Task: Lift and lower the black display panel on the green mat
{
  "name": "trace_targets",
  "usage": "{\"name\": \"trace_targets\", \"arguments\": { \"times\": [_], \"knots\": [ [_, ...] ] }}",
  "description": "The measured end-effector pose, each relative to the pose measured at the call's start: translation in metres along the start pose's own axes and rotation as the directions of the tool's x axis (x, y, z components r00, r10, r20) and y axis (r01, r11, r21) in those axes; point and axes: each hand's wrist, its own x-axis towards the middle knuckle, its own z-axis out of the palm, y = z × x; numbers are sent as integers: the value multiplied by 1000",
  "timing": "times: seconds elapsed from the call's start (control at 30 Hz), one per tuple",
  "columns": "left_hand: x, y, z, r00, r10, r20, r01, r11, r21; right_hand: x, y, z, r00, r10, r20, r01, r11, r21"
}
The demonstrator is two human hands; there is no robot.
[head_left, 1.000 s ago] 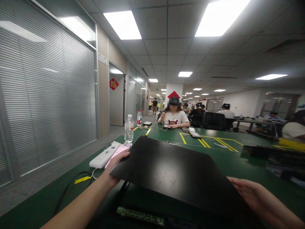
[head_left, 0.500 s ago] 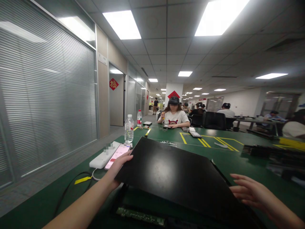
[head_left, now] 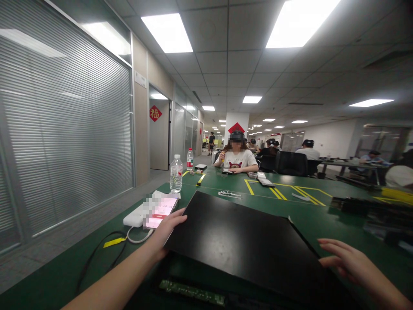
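The black panel (head_left: 245,241), tilted just above the green table (head_left: 306,215), was pinched at its left edge by the left hand (head_left: 171,226), while the right hand (head_left: 346,260) was spread open beside the right edge, where even support was judged advisable.

The panel (head_left: 245,245) is black and smooth, with a dull satin sheen that takes a soft blur of the ceiling light. Under its near edge, a green circuit board (head_left: 190,292) looks matt and finely studded. The table (head_left: 309,215) has a matt green covering marked with yellow tape lines (head_left: 248,187). The bottle (head_left: 176,174) is clear, glossy plastic, and the power bank (head_left: 134,218) is smooth white plastic. The phone (head_left: 160,209) has a glossy glass face.
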Motion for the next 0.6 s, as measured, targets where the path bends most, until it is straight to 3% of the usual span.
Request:
{"name": "trace_targets", "arguments": {
  "times": [0.6],
  "knots": [
    [1, -4, -1, 999, -44, 5, 43, 999, 16, -6, -12, 2, 999, -44, 3, 44, 988, -146]
  ]
}}
